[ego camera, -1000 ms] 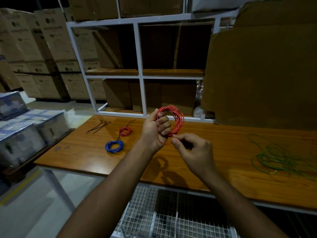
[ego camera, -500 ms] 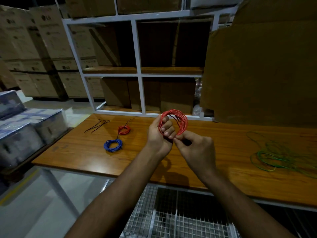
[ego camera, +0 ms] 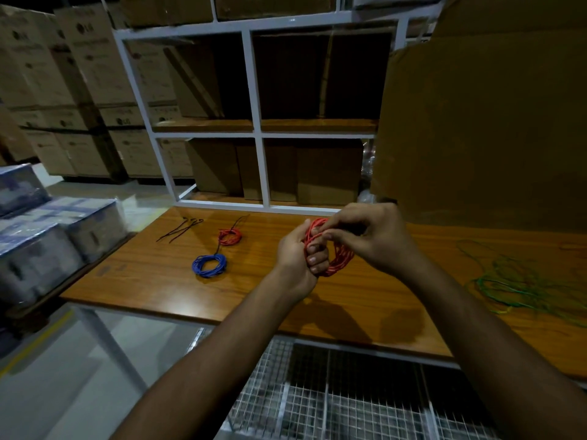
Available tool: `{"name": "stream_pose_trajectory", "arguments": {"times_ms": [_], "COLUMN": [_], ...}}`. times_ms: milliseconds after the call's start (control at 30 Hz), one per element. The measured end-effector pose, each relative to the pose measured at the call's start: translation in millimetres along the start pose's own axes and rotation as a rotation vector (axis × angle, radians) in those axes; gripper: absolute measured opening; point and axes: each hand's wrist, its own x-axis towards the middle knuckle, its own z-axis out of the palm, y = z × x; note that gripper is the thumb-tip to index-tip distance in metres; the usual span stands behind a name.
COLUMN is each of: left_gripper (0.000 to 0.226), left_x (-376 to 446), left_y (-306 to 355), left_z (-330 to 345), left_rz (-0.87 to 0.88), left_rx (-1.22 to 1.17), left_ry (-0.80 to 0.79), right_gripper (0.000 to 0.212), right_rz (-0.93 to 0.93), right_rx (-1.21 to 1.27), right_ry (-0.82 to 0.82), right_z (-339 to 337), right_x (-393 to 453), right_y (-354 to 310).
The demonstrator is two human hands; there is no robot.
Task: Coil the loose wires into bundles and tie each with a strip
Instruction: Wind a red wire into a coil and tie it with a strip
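Red coiled wire bundle [ego camera: 336, 255] gripped in left hand [ego camera: 295, 258]; right hand [ego camera: 374, 236] now over coil top, fingers pinched there; tying imminent.

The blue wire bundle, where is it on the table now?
In the head view the blue wire bundle lies on the left part of the wooden table, just in front of the small red wire bundle and left of both hands.

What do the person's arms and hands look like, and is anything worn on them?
Both forearms are bare to the lower edge of the picture: no sleeves show. The left hand and the right hand wear no gloves, and no ring, watch or band can be seen on them. The light is dim, so finer details cannot be told.
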Motion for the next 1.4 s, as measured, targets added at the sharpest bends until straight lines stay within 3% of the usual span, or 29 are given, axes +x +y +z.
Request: {"name": "stream_pose_trajectory", "arguments": {"times_ms": [233, 400, 467, 567, 767, 933, 1033, 1100, 1300, 1400], "left_gripper": [0.042, 0.040, 0.037, 0.036, 0.037, 0.039, 0.041, 0.043, 0.049, 0.049], "left_x": [-6, -4, -4, -4, -2, 5, 7, 7, 6, 4], "left_y": [-4, 2, 5, 5, 1, -10, -21, -27, -27, -25], "left_z": [9, 7, 6, 5, 3, 3, 5, 6, 6, 2], "left_rz": [-0.050, -0.128, -0.162, -0.189, -0.187, -0.200, -0.208, -0.236, -0.315, -0.360], "left_rx": [0.054, 0.086, 0.132, 0.187, 0.166, 0.072, 0.059, 0.064, 0.082, 0.110], "left_ry": [-0.118, -0.147, -0.145, -0.110, -0.034, 0.000, 0.041, 0.048, -0.045, -0.059], "right_gripper": [0.006, 0.008, 0.008, 0.007, 0.020, 0.026, 0.044, 0.043, 0.008, 0.017], "right_rz": [0.135, 0.447, 0.481, 0.419, 0.126, 0.153, 0.156, 0.129, 0.162, 0.202], "right_rx": [-0.034, 0.370, 0.432, 0.361, -0.225, -0.357, -0.448, -0.464, -0.239, -0.138], "right_ry": [-0.038, -0.221, -0.256, -0.254, -0.191, -0.280, -0.362, -0.360, -0.342, -0.326], "right_z": [-8, -11, -11, -11, -8, 7, 24, 28, 28, 35], "right_x": [21, 25, 22, 15, 3, -22, -34, -39, -44, -45], "right_y": [8, 28, 33, 35, 22, 10, 16, 23, 44, 50]}}
